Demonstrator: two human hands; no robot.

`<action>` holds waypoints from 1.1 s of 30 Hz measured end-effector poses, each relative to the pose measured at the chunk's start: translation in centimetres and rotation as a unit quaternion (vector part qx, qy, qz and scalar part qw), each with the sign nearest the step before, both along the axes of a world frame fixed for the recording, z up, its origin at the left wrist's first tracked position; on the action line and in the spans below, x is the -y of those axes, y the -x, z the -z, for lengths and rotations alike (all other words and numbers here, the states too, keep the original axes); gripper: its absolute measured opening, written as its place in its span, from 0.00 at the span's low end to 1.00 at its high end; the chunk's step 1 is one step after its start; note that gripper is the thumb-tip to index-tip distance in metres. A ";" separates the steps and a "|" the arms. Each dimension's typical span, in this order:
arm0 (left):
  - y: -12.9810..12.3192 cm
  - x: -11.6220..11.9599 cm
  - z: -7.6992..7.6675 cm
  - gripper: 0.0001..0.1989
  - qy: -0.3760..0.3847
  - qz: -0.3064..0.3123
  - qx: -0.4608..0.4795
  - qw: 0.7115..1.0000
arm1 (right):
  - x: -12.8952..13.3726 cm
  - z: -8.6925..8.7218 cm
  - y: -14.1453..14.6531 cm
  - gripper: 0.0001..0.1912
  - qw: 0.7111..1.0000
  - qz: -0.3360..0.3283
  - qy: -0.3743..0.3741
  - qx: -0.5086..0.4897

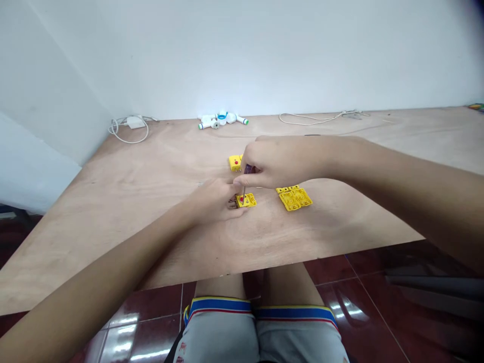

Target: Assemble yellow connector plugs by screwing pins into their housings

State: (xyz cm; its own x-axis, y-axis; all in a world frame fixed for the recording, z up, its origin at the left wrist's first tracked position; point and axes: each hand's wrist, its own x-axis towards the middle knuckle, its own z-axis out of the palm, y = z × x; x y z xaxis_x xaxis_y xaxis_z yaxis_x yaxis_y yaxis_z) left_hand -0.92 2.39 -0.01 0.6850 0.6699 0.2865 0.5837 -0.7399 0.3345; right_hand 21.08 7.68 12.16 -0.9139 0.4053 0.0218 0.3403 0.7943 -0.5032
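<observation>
My right hand (259, 164) is closed round the dark purple handle of a screwdriver (244, 190). The thin shaft points down, its tip at a small yellow plug (248, 200) lying on the wooden table. That plug has a red spot on top and metal pins sticking out to the left. My left hand (217, 199) steadies it from the left, fingers on either side of it. Just beyond my right hand sits another yellow plug (235, 162) with a red spot, partly hidden. To the right lie several yellow plug housing parts (296, 198), hollow side up.
Along the wall at the back of the wooden table (113, 222) are a white cable with an adapter (135, 121), white fittings with green and blue ends (223, 119) and a thin white cord (310, 121). Coloured wires (477, 106) lie at the far right. The front edge runs above my legs.
</observation>
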 end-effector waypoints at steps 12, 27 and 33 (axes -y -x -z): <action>0.0 -0.6 0.1 0.09 -0.004 0.044 0.036 0.998 | 0.1 -2.0 0.7 0.12 0.996 -0.033 0.056 0.063; -0.2 -0.1 -0.6 0.13 0.027 -0.002 -0.027 0.999 | 3.0 -3.6 2.2 0.23 0.919 0.077 -0.167 0.349; -0.3 0.1 -0.8 0.12 0.042 0.010 -0.005 0.999 | 2.5 -3.8 1.9 0.16 0.937 0.002 -0.167 0.307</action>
